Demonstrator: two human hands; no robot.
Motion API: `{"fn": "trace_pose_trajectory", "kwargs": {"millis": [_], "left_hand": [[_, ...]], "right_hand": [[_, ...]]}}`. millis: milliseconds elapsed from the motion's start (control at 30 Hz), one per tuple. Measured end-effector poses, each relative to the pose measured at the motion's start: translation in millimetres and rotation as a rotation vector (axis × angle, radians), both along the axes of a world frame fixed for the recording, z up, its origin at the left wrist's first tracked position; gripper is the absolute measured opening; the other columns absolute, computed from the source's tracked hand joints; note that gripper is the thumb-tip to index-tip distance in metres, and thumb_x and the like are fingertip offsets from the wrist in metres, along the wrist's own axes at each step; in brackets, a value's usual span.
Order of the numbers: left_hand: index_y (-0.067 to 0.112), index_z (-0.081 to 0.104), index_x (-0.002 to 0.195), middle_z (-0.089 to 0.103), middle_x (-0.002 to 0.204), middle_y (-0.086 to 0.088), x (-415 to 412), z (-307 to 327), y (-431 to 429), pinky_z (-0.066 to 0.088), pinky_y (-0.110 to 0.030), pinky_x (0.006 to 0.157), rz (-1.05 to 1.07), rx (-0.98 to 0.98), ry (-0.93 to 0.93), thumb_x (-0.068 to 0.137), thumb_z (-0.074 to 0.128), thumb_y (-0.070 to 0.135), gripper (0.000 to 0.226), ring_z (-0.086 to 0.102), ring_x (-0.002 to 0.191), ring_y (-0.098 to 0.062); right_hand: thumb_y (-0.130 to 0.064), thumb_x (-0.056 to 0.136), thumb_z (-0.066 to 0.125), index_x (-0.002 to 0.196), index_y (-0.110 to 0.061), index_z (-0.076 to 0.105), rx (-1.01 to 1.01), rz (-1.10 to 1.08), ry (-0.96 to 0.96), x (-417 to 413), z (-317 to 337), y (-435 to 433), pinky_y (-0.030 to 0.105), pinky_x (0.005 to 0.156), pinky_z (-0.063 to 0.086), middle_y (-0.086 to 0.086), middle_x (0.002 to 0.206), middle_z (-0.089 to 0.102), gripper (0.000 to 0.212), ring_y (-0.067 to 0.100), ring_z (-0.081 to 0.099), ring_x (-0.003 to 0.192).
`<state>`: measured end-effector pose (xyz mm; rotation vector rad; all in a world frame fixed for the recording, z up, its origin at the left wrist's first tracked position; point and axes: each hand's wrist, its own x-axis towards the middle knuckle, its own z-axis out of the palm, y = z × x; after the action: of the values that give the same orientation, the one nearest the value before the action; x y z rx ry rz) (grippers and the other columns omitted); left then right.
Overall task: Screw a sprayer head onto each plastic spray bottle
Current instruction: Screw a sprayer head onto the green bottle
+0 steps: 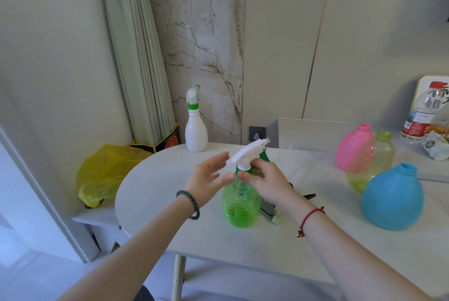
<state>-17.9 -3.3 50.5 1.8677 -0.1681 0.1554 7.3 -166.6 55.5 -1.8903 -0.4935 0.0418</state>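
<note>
The thin, light green ribbed bottle (240, 203) is being steadied between the hands. Its sprayer collar (243, 167) is being pinched by the right hand (264, 177); the left hand (206, 177) is being held open, blurred.

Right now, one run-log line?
green bottle: sprayer head on neck | right hand: at collar | left hand: open | pink bottle, blue bottle: uncapped
</note>
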Motion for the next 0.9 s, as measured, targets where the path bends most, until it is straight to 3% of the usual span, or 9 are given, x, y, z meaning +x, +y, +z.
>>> {"fn": "trace_pose_trajectory", "kwargs": {"millis": [67, 133, 300, 433, 500, 600, 667, 767, 900], "left_hand": [[0.018, 0.024, 0.138, 0.036, 0.133, 0.011, -4.8, -28.0, 7.0, 0.032, -0.03, 0.103, -0.082, 0.148, 0.123, 0.067, 0.074, 0.019, 0.087, 0.038, 0.123, -0.006], [0.022, 0.019, 0.139, 0.034, 0.137, 0.012, -7.2, -48.2, 5.5, 0.027, -0.031, 0.107, -0.144, 0.226, 0.194, 0.063, 0.079, 0.025, 0.097, 0.034, 0.128, -0.007], [0.03, 0.035, 0.12, 0.053, 0.122, 0.003, -3.8, -62.4, -4.3, 0.041, -0.04, 0.103, -0.095, 0.07, 0.188, 0.059, 0.082, 0.02, 0.077, 0.054, 0.114, -0.016], [0.036, 0.036, 0.114, 0.055, 0.116, 0.009, -3.9, -66.0, -4.3, 0.045, -0.034, 0.099, -0.09, 0.075, 0.144, 0.059, 0.082, 0.022, 0.073, 0.055, 0.111, -0.013], [0.035, 0.037, 0.114, 0.056, 0.115, 0.008, -4.9, -66.3, -5.5, 0.046, -0.027, 0.095, -0.076, 0.083, 0.127, 0.059, 0.082, 0.022, 0.073, 0.055, 0.11, -0.011], [0.038, 0.036, 0.109, 0.055, 0.108, 0.015, -8.8, -65.4, -8.5, 0.045, -0.007, 0.079, -0.022, 0.084, 0.097, 0.057, 0.083, 0.024, 0.071, 0.053, 0.1, 0.003], [0.041, 0.036, 0.106, 0.053, 0.107, 0.022, -13.7, -66.9, -10.4, 0.043, -0.002, 0.073, 0.019, 0.082, 0.065, 0.056, 0.083, 0.026, 0.07, 0.052, 0.098, 0.007], [0.04, 0.034, 0.116, 0.05, 0.117, 0.02, -22.0, -71.2, -7.5, 0.042, -0.004, 0.081, 0.006, 0.09, 0.052, 0.058, 0.082, 0.03, 0.076, 0.05, 0.107, 0.004], [0.042, 0.038, 0.113, 0.05, 0.12, 0.02, -26.0, -65.7, 9.2, 0.047, -0.016, 0.086, -0.067, 0.012, 0.083, 0.072, 0.069, 0.032, 0.052, 0.051, 0.113, -0.001]], "right_hand": [[-0.023, 0.082, 0.064, 0.093, -0.029, 0.059, -0.021, 0.035, 0.026, 3.4, 1.4, -2.7, 0.028, 0.089, 0.045, -0.005, 0.1, 0.065, 0.013, 0.013, 0.059, 0.101], [-0.023, 0.081, 0.065, 0.093, -0.029, 0.06, -0.02, 0.057, 0.05, 5.3, 2.1, -4.5, 0.03, 0.091, 0.045, -0.005, 0.1, 0.065, 0.014, 0.014, 0.06, 0.102], [-0.023, 0.077, 0.07, 0.088, -0.034, 0.061, -0.007, 0.016, 0.017, 6.1, -0.1, -4.6, 0.03, 0.091, 0.046, -0.007, 0.097, 0.067, 0.017, 0.012, 0.06, 0.101], [-0.024, 0.075, 0.071, 0.083, -0.034, 0.062, 0.027, -0.036, -0.025, 0.4, -4.1, -1.5, 0.014, 0.075, 0.044, -0.011, 0.09, 0.067, 0.016, 0.008, 0.062, 0.093], [-0.024, 0.076, 0.07, 0.089, -0.032, 0.063, 0.069, -0.067, -0.023, -3.6, -6.1, 0.1, 0.014, 0.076, 0.044, -0.01, 0.093, 0.068, 0.016, 0.009, 0.062, 0.097], [-0.031, 0.073, 0.073, 0.113, -0.028, 0.052, 0.068, -0.121, 0.018, -14.0, -21.2, 2.3, 0.025, 0.096, 0.038, -0.012, 0.116, 0.057, 0.045, 0.007, 0.051, 0.114], [-0.035, 0.066, 0.077, 0.122, -0.026, 0.042, 0.02, -0.179, 0.037, -24.9, -36.9, 4.5, 0.028, 0.098, 0.038, -0.012, 0.123, 0.048, 0.067, 0.009, 0.046, 0.116], [-0.039, 0.06, 0.081, 0.105, -0.029, 0.042, 0.034, -0.234, 0.042, -32.8, -51.8, 4.6, 0.021, 0.081, 0.043, -0.011, 0.11, 0.053, 0.06, 0.009, 0.055, 0.104], [-0.039, 0.061, 0.08, 0.098, -0.037, 0.046, 0.06, -0.151, 0.046, -28.3, -50.6, 1.0, 0.01, 0.075, 0.042, -0.018, 0.105, 0.058, 0.049, -0.006, 0.056, 0.097]]}}
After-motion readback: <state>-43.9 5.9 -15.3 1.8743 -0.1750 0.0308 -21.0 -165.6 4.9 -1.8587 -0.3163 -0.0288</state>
